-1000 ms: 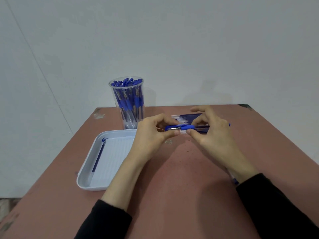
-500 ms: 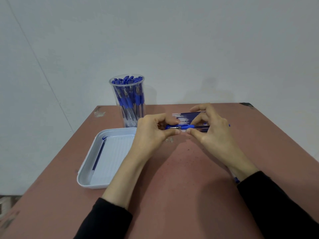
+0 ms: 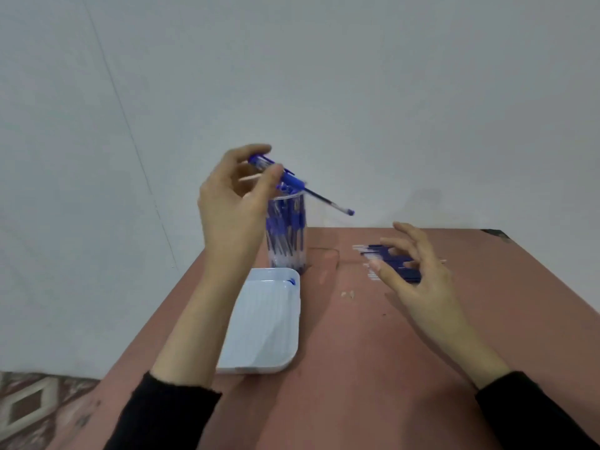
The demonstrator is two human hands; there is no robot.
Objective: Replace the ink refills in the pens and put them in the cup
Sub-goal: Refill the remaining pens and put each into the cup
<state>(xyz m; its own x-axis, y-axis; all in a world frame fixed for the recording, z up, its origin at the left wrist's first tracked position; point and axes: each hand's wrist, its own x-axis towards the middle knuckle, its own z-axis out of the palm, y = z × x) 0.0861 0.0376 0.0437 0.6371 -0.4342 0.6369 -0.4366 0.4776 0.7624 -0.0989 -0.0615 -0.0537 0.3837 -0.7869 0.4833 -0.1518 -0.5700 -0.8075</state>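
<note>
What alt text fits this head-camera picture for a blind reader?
A person's left hand holds a blue pen above a clear plastic cup of blue pens; the open right hand is above blue refills on a reddish table.

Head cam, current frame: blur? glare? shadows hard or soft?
Head view: soft overall, with smear on the left hand and its pen; head view: pens inside the cup blur into blue streaks; head view: no glare on the tray; head view: shadows soft, diffuse under the right hand on the table.
</note>
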